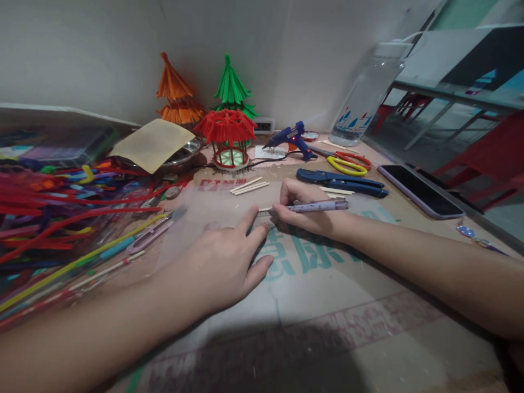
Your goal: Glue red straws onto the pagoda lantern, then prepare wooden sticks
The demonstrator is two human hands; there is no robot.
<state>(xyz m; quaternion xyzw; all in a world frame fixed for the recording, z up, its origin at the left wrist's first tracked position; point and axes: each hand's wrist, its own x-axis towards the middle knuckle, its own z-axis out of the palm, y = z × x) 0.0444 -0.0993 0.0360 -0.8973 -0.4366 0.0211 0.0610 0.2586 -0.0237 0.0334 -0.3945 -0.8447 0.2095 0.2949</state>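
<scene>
My right hand (301,204) is closed around a pen (319,206), its tip end pointing left and hidden by the fingers. A thin wooden stick (265,209) lies on the printed cardboard sheet (347,284) between my two hands. My left hand (233,254) lies flat with fingers spread, the index fingertip at the stick's left end. More loose sticks (249,187) lie just beyond my hands, and others (338,192) are partly behind my right hand. Blue-handled pliers or cutters (341,182) rest beyond my right wrist.
Pipe cleaners (36,213) are heaped at the left. Behind stand a red-roofed model (227,131), orange (176,90) and green ones (230,82), and a blue glue gun (290,137). Scissors (347,164), a phone (420,188) and a clear bottle (364,98) are at the right.
</scene>
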